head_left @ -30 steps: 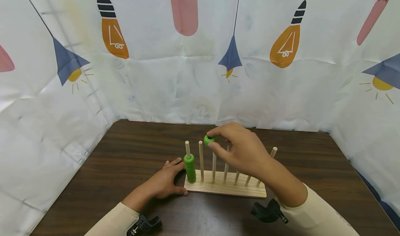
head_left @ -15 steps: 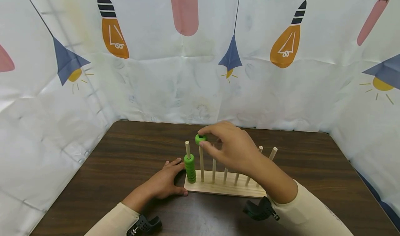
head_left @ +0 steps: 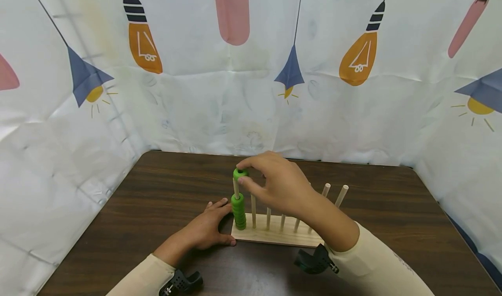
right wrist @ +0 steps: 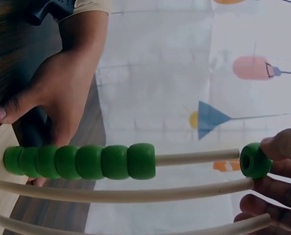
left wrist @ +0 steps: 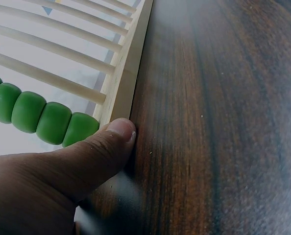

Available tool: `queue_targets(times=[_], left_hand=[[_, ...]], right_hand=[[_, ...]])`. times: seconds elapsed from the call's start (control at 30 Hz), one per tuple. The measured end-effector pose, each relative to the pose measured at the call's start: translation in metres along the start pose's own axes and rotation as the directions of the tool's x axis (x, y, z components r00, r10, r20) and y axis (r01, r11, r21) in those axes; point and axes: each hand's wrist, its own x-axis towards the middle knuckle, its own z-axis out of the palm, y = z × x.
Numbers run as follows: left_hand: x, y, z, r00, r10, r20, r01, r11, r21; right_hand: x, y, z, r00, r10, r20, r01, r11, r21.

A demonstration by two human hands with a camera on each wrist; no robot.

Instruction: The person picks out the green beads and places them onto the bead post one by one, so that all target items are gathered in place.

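A wooden abacus stand has a pale base (head_left: 270, 236) with a row of upright pegs. Green beads (head_left: 238, 211) are stacked on its leftmost peg (head_left: 236, 188), whose upper part shows bare. My right hand (head_left: 280, 185) pinches one green bead (right wrist: 255, 160) between thumb and fingers. In the right wrist view, this bead sits just beyond that peg's tip, its hole visible. My left hand (head_left: 205, 226) holds the left end of the base, its thumb (left wrist: 118, 132) on the front edge and fingers around the side. Those fingers are partly hidden in the left wrist view.
The stand rests on a dark brown wooden table (head_left: 137, 209). Other pegs (head_left: 325, 190) rise under and beside my right arm, with no beads seen on them. A white sheet printed with lamps (head_left: 251, 113) hangs behind the table.
My right hand has moved left with the green bead, from above the third peg, past the second, to the top of the leftmost peg. The left hand has stayed put.
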Motion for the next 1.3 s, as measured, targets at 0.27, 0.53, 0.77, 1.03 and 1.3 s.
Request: queue_targets(times=[0.27,0.53,0.77,1.03,1.3], left_hand=[[0.000,0.001,-0.002,1.000,-0.005,0.010,0.006,1.000,-0.008],[0.002,0.001,-0.002,1.000,0.000,0.017,0.000,1.000,-0.002],[0.002,0.000,0.000,1.000,-0.003,0.009,0.003,1.000,0.002],[0.001,0.001,0.000,1.000,-0.013,-0.001,0.013,1.000,0.000],[0.001,0.003,-0.002,0.999,-0.036,0.008,0.036,0.999,0.001]], right_hand=[[0.006,-0.003,0.005,0.999,-0.032,0.001,0.032,0.999,-0.013],[0.006,-0.004,0.007,0.999,-0.012,0.040,0.013,0.999,-0.035],[-0.005,0.001,-0.005,1.000,0.025,0.018,-0.024,0.997,-0.069],[-0.033,0.027,-0.032,0.995,0.041,-0.088,-0.052,0.990,-0.130],[-0.077,0.065,-0.062,0.952,0.090,-0.293,-0.126,0.986,-0.107]])
